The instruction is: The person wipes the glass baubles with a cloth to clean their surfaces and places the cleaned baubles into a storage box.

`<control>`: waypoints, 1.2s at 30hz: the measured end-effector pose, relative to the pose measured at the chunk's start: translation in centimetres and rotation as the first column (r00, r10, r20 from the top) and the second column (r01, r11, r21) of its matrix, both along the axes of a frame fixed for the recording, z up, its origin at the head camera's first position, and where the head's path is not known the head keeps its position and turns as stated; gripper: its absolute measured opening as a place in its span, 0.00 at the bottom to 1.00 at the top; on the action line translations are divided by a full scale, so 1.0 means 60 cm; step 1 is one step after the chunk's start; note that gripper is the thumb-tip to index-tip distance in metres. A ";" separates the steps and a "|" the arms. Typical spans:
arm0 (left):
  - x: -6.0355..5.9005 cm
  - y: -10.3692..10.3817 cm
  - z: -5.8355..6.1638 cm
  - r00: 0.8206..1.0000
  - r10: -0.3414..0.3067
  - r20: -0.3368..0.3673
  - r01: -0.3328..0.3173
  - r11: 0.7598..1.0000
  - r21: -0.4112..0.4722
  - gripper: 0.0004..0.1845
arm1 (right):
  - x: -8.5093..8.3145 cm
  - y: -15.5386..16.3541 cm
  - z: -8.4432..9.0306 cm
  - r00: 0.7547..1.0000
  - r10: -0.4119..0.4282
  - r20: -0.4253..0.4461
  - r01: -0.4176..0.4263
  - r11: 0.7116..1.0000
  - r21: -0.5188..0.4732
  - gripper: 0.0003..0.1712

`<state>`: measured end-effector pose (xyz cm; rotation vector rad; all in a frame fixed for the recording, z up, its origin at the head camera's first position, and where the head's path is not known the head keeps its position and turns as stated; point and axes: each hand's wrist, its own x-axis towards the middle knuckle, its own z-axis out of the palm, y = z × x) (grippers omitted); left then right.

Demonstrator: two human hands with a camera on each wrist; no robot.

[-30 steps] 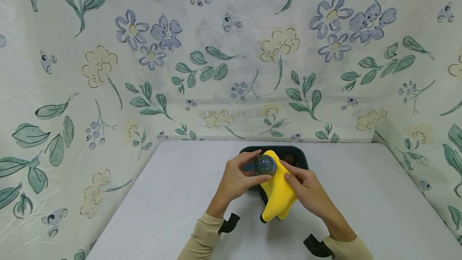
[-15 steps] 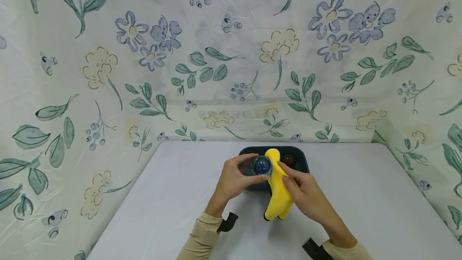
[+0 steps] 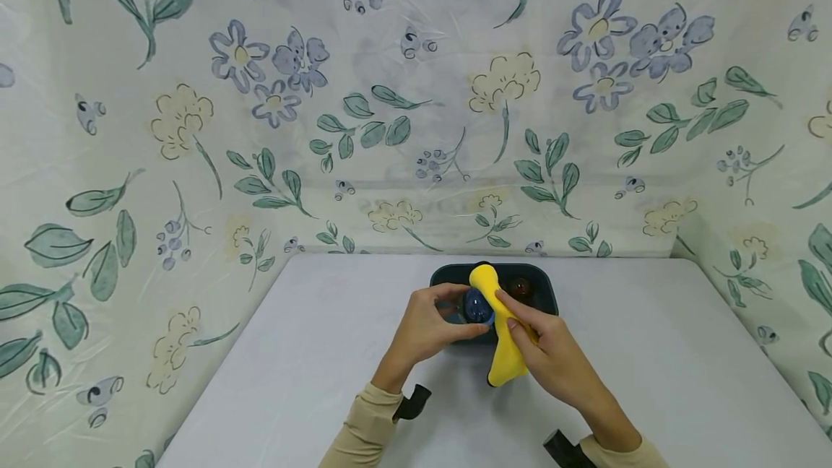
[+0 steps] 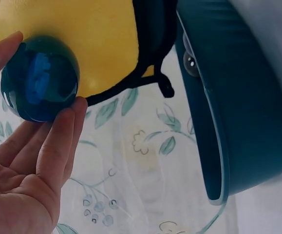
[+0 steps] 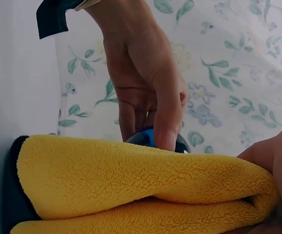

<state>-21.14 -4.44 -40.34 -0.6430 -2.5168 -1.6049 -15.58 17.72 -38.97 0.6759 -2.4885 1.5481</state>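
Note:
A shiny blue glass ball (image 3: 477, 307) is held by my left hand (image 3: 419, 327), between thumb and fingertips. In the left wrist view, the ball (image 4: 41, 80) looks see-through and teal-blue, with the cloth right behind it. My right hand (image 3: 552, 352) pinches a folded yellow plush cloth (image 3: 505, 352) with dark edging, which lies against the ball's right side. The right wrist view shows the cloth (image 5: 97, 165) hiding most of the ball. Both hands are in front of a dark teal tray (image 3: 549, 295), and the cloth's upper end overlaps it in the head view.
A reddish-brown ball (image 3: 520, 287) sits in the right part of the tray. A small grey shiny ball (image 4: 191, 63) shows inside it in the left wrist view. White table (image 3: 325, 352) surrounds the tray, and a flowered curtain (image 3: 416, 121) hangs behind.
The yellow cloth has turned more upright and narrower, its lower end shifting right and up. The ball has turned in my left fingers, now showing deeper blue. The hands have moved only slightly.

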 end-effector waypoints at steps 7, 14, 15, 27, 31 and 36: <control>0.002 0.005 -0.004 0.999 -0.050 0.018 0.050 0.999 -0.011 0.31 | -0.005 0.008 0.002 1.000 -0.014 -0.021 0.014 1.000 0.018 0.24; 0.008 0.010 0.001 0.996 -0.091 0.022 0.091 0.996 -0.003 0.31 | -0.012 0.018 0.001 1.000 -0.014 0.012 0.013 1.000 0.016 0.23; 0.010 0.010 0.002 0.995 -0.097 0.022 0.097 0.995 -0.005 0.31 | -0.012 0.019 0.001 1.000 -0.013 0.019 0.013 1.000 0.014 0.23; 0.024 0.015 0.012 0.988 -0.152 0.010 0.152 0.987 0.048 0.29 | -0.018 0.026 0.001 0.996 0.007 0.089 -0.006 1.000 -0.007 0.22; 0.025 0.015 0.014 0.987 -0.163 -0.007 0.163 0.985 0.060 0.30 | -0.022 0.029 -0.002 0.993 0.031 0.111 -0.028 0.999 -0.025 0.23; 0.025 0.013 0.014 0.985 -0.173 -0.025 0.174 0.983 0.065 0.30 | -0.026 0.032 -0.004 0.990 0.067 0.126 -0.061 0.997 -0.051 0.23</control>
